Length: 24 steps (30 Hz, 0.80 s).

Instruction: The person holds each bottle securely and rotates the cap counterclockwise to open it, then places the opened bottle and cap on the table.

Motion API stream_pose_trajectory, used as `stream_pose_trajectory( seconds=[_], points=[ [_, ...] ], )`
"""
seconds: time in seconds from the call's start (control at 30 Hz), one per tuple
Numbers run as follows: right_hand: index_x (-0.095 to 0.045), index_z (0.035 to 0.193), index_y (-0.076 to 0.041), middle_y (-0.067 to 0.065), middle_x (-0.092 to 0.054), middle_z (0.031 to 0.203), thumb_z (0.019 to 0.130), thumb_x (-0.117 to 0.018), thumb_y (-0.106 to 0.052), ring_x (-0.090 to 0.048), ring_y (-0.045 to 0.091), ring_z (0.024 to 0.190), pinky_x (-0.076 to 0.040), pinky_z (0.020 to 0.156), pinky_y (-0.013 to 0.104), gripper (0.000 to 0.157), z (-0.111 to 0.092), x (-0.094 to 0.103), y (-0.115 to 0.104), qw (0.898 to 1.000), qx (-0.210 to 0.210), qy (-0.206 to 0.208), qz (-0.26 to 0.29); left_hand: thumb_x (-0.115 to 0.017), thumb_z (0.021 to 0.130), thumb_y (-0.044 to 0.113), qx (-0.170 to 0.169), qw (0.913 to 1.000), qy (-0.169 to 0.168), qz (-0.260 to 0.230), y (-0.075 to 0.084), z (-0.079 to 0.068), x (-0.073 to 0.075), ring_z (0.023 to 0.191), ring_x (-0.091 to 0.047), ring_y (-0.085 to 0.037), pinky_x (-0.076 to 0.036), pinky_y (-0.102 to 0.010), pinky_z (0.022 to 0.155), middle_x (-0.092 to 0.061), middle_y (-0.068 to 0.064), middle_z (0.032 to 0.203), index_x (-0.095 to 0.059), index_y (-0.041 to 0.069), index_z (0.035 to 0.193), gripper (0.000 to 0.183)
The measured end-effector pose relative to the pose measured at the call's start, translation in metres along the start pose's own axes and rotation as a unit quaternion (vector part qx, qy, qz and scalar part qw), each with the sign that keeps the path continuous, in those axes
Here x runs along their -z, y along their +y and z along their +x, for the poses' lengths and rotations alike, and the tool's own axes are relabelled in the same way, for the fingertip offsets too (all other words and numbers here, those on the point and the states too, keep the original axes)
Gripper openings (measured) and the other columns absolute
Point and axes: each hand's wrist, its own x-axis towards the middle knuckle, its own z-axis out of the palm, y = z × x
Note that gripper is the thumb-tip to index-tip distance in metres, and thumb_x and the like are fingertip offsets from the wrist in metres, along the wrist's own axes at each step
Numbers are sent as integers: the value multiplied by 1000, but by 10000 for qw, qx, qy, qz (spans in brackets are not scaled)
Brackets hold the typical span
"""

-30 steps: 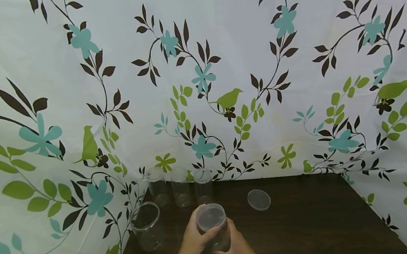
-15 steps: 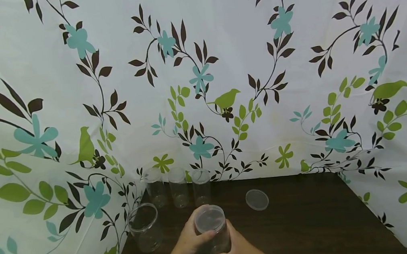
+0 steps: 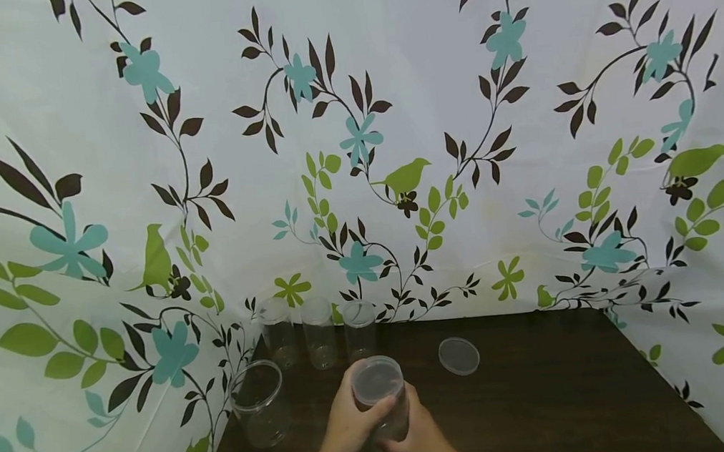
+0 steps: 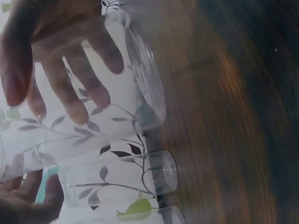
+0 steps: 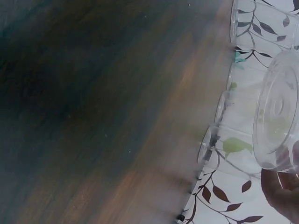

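Observation:
Both hands hold one clear plastic jar (image 3: pixel 392 418) upright above the table's near side, its translucent lid (image 3: pixel 378 380) on top. My left hand (image 3: pixel 347 421) wraps the upper left side, thumb lying just under the lid's near rim. Lower on the right side, my right hand (image 3: pixel 422 436) grips the jar with its thumb across the front. In the left wrist view the right hand's fingers (image 4: pixel 74 88) show through the clear wall, and the left hand (image 4: pixel 30 200) is partly cut off. The jar's round base (image 5: pixel 279 112) hangs over the table in the right wrist view.
An open clear jar (image 3: pixel 261 414) stands at the table's left edge. Behind it are three tall clear jars (image 3: pixel 320 337) in a row along the back. A loose round lid (image 3: pixel 459 356) lies on the dark wooden table (image 3: pixel 544 389). A patterned curtain (image 3: pixel 426 69) surrounds the table.
The held jar dipped slightly, then rose a little with both hands, which keep gripping it. The head view has shifted slightly. The other jars and the loose lid stay put.

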Motion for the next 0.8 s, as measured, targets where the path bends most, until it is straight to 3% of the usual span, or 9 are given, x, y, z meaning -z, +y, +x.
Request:
stream_pose_trajectory(
  seconds=[0.13, 0.27, 0.37, 0.57, 0.8],
  points=[
    [-29, 150, -1, 18, -54, 140, 78, -88, -21, -56, 16, 120, -48, 98, 29, 95, -1, 6, 0, 9977, -140, -588, 291, -84, 82, 15, 173, 9977, -494, -438, -5, 1, 12, 115, -59, -17, -48, -27, 92, -55, -19, 139, -38, 1, 151, 84],
    [-22, 158, -12, 15, -41, 153, 81, -85, -21, -48, 15, 131, -40, 106, 27, 100, -2, 15, 2, 9862, -267, -1450, 755, -83, 85, 19, 238, 9837, -1359, -1156, -6, 4, 26, 122, -57, -18, -48, -28, 97, -46, -24, 149, -30, -3, 155, 91],
    [-18, 161, -18, 14, -36, 157, 83, -84, -22, -44, 15, 135, -36, 109, 26, 103, -2, 18, 3, 9810, -220, -1737, 830, -82, 85, 19, 192, 9745, -1739, -1406, -5, 6, 30, 122, -57, -21, -47, -31, 98, -50, -21, 146, -37, -1, 152, 83],
    [-26, 154, -13, 14, -46, 146, 81, -86, -20, -51, 13, 126, -42, 104, 26, 95, -3, 16, 3, 9851, -209, -1500, 813, -82, 84, 11, 110, 9792, -1543, -1314, -2, 7, 24, 118, -60, -21, -48, -32, 97, -57, -16, 139, -46, 0, 145, 71],
    [-31, 147, -6, 12, -56, 138, 77, -88, -23, -57, 16, 119, -48, 98, 28, 92, -5, 4, -1, 9968, -328, -593, 419, -87, 78, 12, 134, 9956, -765, -529, 3, 7, 11, 111, -61, -21, -49, -31, 92, -62, -14, 129, -51, 4, 140, 72]
  ],
)
